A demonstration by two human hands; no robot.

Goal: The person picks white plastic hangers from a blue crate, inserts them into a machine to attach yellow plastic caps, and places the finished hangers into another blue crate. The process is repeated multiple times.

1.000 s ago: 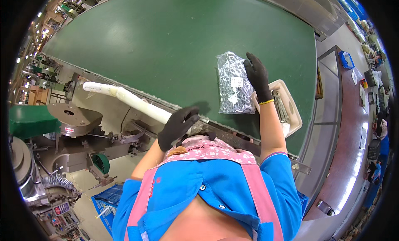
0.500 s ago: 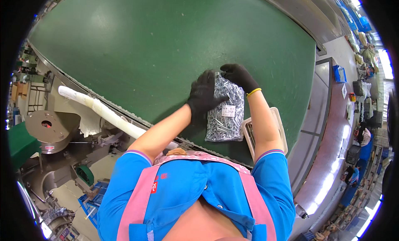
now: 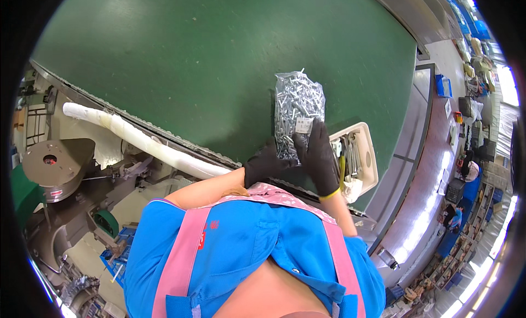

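By the table's near edge point(image 3: 219, 152), the left hand point(image 3: 267, 163) meets a clear bag of metal fasteners point(image 3: 298, 98), seemingly steadying it; the right hand point(image 3: 319, 159) overlaps its near right side. I cannot tell whether either grasps. The cream tub point(image 3: 371, 162) sits toward the near right corner, probably for reach.

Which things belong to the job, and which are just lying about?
In use, apparently:
clear bag of metal parts, right hand on it, left hand at its near end
green tabletop beneath it

Apparently lying about:
cream tray of tools beside the bag
blue bin, far right
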